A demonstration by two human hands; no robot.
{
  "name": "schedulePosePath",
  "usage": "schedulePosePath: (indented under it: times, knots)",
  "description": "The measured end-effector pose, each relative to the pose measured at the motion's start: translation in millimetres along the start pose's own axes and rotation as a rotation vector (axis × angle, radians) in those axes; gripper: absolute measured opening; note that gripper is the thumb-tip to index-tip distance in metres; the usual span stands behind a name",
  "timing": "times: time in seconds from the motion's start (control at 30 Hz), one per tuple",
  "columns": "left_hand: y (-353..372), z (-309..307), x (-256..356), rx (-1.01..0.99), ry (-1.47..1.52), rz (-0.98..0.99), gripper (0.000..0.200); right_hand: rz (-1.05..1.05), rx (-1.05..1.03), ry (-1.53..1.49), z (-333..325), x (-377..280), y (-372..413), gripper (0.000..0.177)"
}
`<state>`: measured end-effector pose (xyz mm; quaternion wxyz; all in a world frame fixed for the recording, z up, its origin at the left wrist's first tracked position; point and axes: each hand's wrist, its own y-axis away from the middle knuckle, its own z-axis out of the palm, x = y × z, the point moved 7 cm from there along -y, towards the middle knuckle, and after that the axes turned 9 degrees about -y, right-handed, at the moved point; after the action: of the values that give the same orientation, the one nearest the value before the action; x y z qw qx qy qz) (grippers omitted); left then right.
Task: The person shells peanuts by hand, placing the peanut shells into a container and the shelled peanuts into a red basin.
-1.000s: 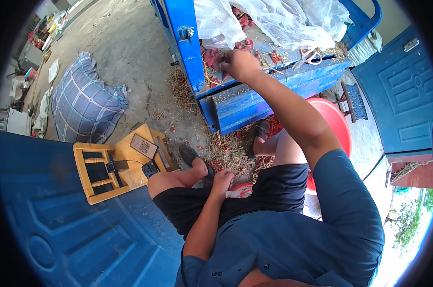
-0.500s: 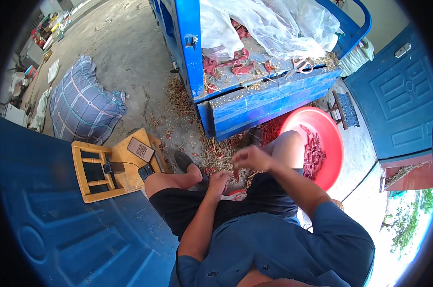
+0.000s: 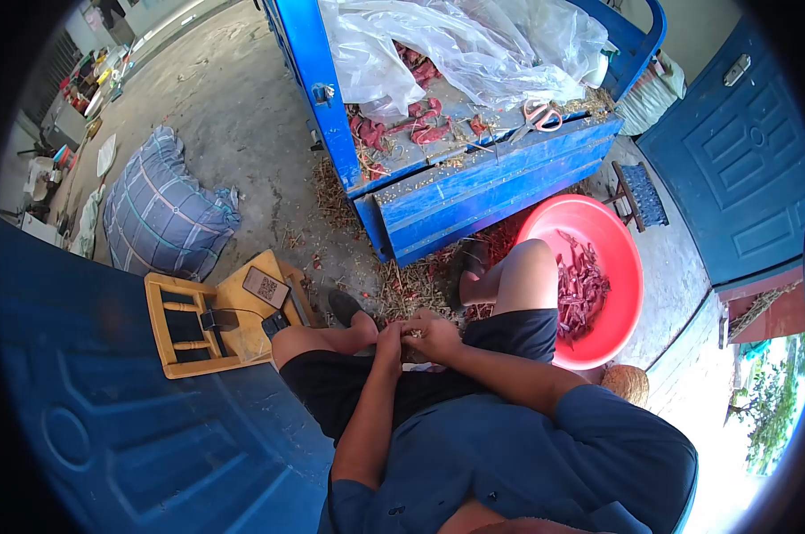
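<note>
My left hand (image 3: 390, 343) and my right hand (image 3: 432, 336) meet between my knees, fingers closed together. Something small and pale shows between them, too small to name. Beyond them, dry stalks and red scraps (image 3: 407, 289) litter the floor around my shoes. To the right of my knee stands a red basin (image 3: 629, 289) with dark red dried peppers (image 3: 583, 289) in it.
A blue cart bed (image 3: 500, 182) ahead carries plastic sheeting (image 3: 474, 62), red pieces and scissors (image 3: 538, 117). A wooden chair (image 3: 233, 329) with a phone (image 3: 265, 287) stands left, near a checked sack (image 3: 167, 209). A small stool (image 3: 643, 196) is beyond the basin.
My right hand has come down and left from above my knee to meet my left hand. The red piece that hung from its fingers no longer shows. The view has shifted slightly.
</note>
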<state>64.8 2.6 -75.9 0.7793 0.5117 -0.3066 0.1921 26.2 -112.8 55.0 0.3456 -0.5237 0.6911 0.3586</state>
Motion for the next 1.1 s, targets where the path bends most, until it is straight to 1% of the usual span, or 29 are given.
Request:
schedulePosePath:
  times: [0.03, 0.1, 0.17, 0.23, 0.3, 0.33, 0.4, 0.43, 0.5, 0.53, 0.63, 0.67, 0.73, 0.77, 0.83, 0.9, 0.93, 1.0, 1.1]
  knots:
    - [2, -3, 1, 0.0, -0.001, -0.002, 0.027, 0.002, 0.0, -0.001, 3, 1, 1, 0.022]
    - [6, 4, 3, -0.17, -0.062, -0.111, 0.026, 0.122, 0.151, -0.051, -4, 13, 1, 0.023]
    - [28, 15, 20, -0.135, -0.109, -0.128, 0.025, 0.156, 0.171, -0.055, -2, 22, -2, 0.023]
    - [31, 17, 21, -0.1, -0.157, -0.144, 0.024, 0.19, 0.191, -0.058, -10, 20, -6, 0.024]
    - [27, 20, 16, -0.141, -0.108, -0.138, 0.022, 0.379, 0.098, -0.282, -8, 31, -6, 0.026]
    - [28, 20, 15, -0.139, -0.105, -0.144, 0.022, 0.386, 0.094, -0.282, -9, 37, -7, 0.026]
    - [30, 21, 21, -0.131, -0.069, -0.092, 0.02, 0.342, -0.013, -0.512, 1, 47, -9, 0.028]
    - [33, 22, 23, -0.128, -0.067, -0.106, 0.02, 0.356, -0.017, -0.515, 0, 50, -9, 0.028]
    - [37, 21, 26, -0.146, -0.115, -0.071, 0.017, 0.456, -0.063, -0.729, 4, 58, -9, 0.026]
    - [33, 20, 22, -0.171, -0.067, -0.073, 0.016, 0.466, -0.067, -0.732, 5, 59, -9, 0.026]
    - [31, 21, 24, -0.132, -0.072, -0.084, 0.016, 0.359, -0.032, -0.506, -2, 60, -16, 0.026]
    - [29, 22, 24, -0.123, -0.069, -0.106, 0.016, 0.149, 0.019, -0.381, -7, 57, -24, 0.021]
    - [29, 22, 24, -0.169, -0.069, -0.045, 0.017, -0.02, 0.105, -0.336, -20, 42, -24, 0.015]
    - [32, 24, 25, -0.174, -0.051, -0.061, 0.017, -0.082, 0.099, -0.342, -20, 41, -27, 0.013]
    - [35, 23, 30, -0.156, -0.03, -0.099, 0.016, -0.038, 0.068, -0.371, -20, 41, -31, 0.013]
    - [35, 26, 31, -0.203, 0.013, -0.088, 0.014, 0.057, -0.009, -0.486, -17, 44, -32, 0.014]
    - [33, 25, 30, -0.193, 0.015, -0.106, 0.014, 0.074, -0.017, -0.495, -17, 43, -34, 0.014]
    - [32, 27, 30, -0.212, 0.035, -0.085, 0.013, 0.06, 0.048, -0.442, -22, 39, -33, 0.018]
    - [35, 31, 32, -0.246, 0.075, -0.102, 0.014, 0.102, 0.041, -0.452, -23, 44, -33, 0.019]
